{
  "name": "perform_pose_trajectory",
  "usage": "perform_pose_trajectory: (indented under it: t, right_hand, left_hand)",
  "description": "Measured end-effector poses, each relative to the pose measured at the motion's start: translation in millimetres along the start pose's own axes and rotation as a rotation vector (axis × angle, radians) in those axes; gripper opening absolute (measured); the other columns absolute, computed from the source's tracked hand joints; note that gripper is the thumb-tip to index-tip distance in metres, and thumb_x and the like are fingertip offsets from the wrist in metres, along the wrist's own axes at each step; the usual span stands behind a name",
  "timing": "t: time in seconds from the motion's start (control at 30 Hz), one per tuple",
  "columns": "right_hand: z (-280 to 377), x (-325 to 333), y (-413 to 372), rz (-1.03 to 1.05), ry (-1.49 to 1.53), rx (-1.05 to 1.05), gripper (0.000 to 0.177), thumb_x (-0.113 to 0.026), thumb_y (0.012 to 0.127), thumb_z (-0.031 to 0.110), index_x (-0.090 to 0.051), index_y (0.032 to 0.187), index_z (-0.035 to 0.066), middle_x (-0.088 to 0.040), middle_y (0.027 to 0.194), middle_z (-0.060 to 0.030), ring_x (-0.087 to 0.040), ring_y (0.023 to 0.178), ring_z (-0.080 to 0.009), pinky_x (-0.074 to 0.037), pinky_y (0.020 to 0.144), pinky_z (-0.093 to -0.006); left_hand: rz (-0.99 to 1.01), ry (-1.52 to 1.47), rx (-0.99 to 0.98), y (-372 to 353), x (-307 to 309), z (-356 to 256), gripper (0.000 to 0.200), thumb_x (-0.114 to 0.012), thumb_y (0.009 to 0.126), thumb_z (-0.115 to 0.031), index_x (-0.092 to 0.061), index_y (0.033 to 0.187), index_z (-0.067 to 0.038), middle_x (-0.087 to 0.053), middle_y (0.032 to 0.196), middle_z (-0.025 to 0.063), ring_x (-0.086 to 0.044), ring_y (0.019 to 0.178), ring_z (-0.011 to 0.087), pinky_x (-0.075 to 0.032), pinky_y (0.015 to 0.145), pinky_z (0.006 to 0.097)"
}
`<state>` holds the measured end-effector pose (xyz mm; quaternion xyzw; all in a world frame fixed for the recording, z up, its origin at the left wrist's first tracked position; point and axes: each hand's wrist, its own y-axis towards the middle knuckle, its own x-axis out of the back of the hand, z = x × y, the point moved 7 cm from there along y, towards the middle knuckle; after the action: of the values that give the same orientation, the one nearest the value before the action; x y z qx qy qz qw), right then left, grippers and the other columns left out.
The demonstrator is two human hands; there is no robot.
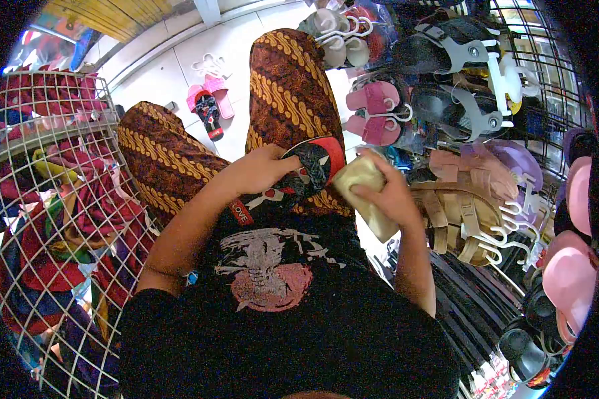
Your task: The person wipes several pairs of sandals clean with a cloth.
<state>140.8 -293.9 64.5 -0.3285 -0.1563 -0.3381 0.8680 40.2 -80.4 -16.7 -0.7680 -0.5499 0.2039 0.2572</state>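
A black patterned sandal [316, 165] with red ends lies across my lap, the word LOVE on its red heel end. My left hand [263, 166] is closed around its middle near the strap; the fingertips are partly hidden. In my right hand [394, 193] is a bunched yellowish cloth [366, 178], pinched between thumb and fingers. The cloth meets the sandal's red toe edge, and its lower part hangs down. On the floor ahead, a similar black sandal [207, 114] rests beside pink sandals [221, 100].
To the left stands a wire grid basket [53, 130] filled with dark red and multicoloured cloth. On the right, a rack holds pink slippers [374, 98], grey-strapped sandals [456, 110] and brown sandals [462, 209] on white hangers. White hangers [209, 65] lie on the tiled floor [160, 76].
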Motion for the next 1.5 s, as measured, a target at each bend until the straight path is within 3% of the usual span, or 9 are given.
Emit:
perform_pose_trajectory:
  t: [0.47, 0.5, 0.6, 0.63, 0.77, 0.9, 1.03, 1.13, 1.5]
  right_hand:
    - [-9.9, -3.4, -11.2, -0.309, -0.025, 0.016, 0.071, -0.083, 0.075, 0.017, -0.052, 0.139, 0.010, -0.064, 0.123, -0.0134, -0.061, 0.112, -0.0247, -0.047, 0.098, -0.0372]
    - [-17.4, -17.2, -8.6, -0.028, 0.005, -0.105, 0.073, -0.083, 0.076, 0.018, -0.050, 0.140, 0.008, -0.062, 0.127, -0.0139, -0.059, 0.116, -0.0249, -0.046, 0.101, -0.0379]
    - [-6.2, -9.2, -6.1, -0.399, -0.150, 0.018, 0.067, -0.083, 0.076, 0.024, -0.053, 0.133, 0.004, -0.064, 0.122, -0.0186, -0.062, 0.111, -0.0282, -0.048, 0.097, -0.0370]
    - [-4.8, -6.9, -3.4, -0.437, -0.138, -0.065, 0.064, -0.082, 0.077, 0.027, -0.055, 0.130, 0.003, -0.064, 0.119, -0.0195, -0.063, 0.109, -0.0297, -0.048, 0.095, -0.0378]
    - [14.8, -19.9, 19.2, -0.459, -0.260, -0.122, 0.057, -0.077, 0.082, 0.037, -0.055, 0.120, 0.001, -0.067, 0.106, -0.0235, -0.065, 0.098, -0.0356, -0.050, 0.086, -0.0431]
    - [36.6, -36.3, 35.0, -0.419, -0.427, -0.037, 0.052, -0.074, 0.086, 0.036, -0.054, 0.118, 0.000, -0.066, 0.105, -0.0240, -0.066, 0.097, -0.0357, -0.050, 0.084, -0.0425]
    - [34.7, -27.7, 49.7, -0.402, -0.092, 0.030, 0.061, -0.070, 0.086, 0.042, -0.047, 0.126, 0.001, -0.061, 0.113, -0.0282, -0.060, 0.107, -0.0454, -0.048, 0.091, -0.0470]
    - [56.4, -22.1, 55.0, -0.454, -0.292, 0.147, 0.058, -0.069, 0.088, 0.038, -0.047, 0.126, 0.000, -0.059, 0.118, -0.0268, -0.058, 0.110, -0.0443, -0.047, 0.093, -0.0472]
    - [163.3, -78.3, 60.5, -0.410, -0.602, 0.742, 0.045, -0.062, 0.073, -0.001, -0.060, 0.116, 0.015, -0.055, 0.117, -0.0174, -0.054, 0.109, -0.0404, -0.044, 0.093, -0.0521]
  left_hand:
    - [-0.066, -0.063, -0.119, -4.3, 2.7, -7.0, 0.045, -0.051, 0.094, -0.036, -0.069, 0.097, 0.004, -0.071, 0.084, 0.0124, -0.066, 0.072, 0.0191, -0.051, 0.067, 0.0348]
    - [-0.017, -0.084, -0.140, -3.7, 2.9, -8.1, 0.045, -0.051, 0.094, -0.036, -0.069, 0.097, 0.005, -0.072, 0.086, 0.0126, -0.067, 0.073, 0.0195, -0.052, 0.068, 0.0349]
    - [0.087, -0.727, -0.016, -10.6, 2.9, -1.8, 0.041, -0.054, 0.092, -0.032, -0.070, 0.099, 0.004, -0.073, 0.087, 0.0100, -0.069, 0.077, 0.0179, -0.055, 0.071, 0.0332]
    - [0.069, -0.854, 0.083, -5.3, 5.9, 11.9, 0.040, -0.052, 0.092, -0.028, -0.064, 0.117, 0.001, -0.071, 0.104, 0.0146, -0.070, 0.095, 0.0272, -0.058, 0.083, 0.0424]
    - [0.370, -1.392, -0.376, -21.1, 21.2, -25.7, 0.057, -0.046, 0.090, -0.028, -0.043, 0.142, -0.006, -0.051, 0.140, 0.0195, -0.045, 0.128, 0.0543, -0.041, 0.094, 0.0750]
    - [0.333, -1.690, -0.533, -18.9, 42.1, -37.5, 0.057, -0.047, 0.090, -0.035, -0.047, 0.137, -0.003, -0.055, 0.135, 0.0194, -0.048, 0.128, 0.0484, -0.039, 0.102, 0.0705]
    - [0.057, -1.480, -0.567, 2.7, 66.4, -3.9, 0.052, -0.054, 0.091, -0.031, -0.048, 0.134, -0.001, -0.061, 0.126, 0.0198, -0.060, 0.117, 0.0356, -0.047, 0.103, 0.0546]
    - [0.000, -1.356, -0.613, -0.2, 78.0, -1.3, 0.049, -0.056, 0.091, -0.025, -0.046, 0.133, -0.002, -0.061, 0.125, 0.0208, -0.062, 0.113, 0.0343, -0.051, 0.099, 0.0523]
    - [-0.005, -1.116, -0.609, -8.0, 74.3, 1.6, 0.068, -0.076, 0.080, -0.004, -0.041, 0.138, -0.003, -0.058, 0.127, 0.0105, -0.059, 0.116, 0.0222, -0.050, 0.099, 0.0401]
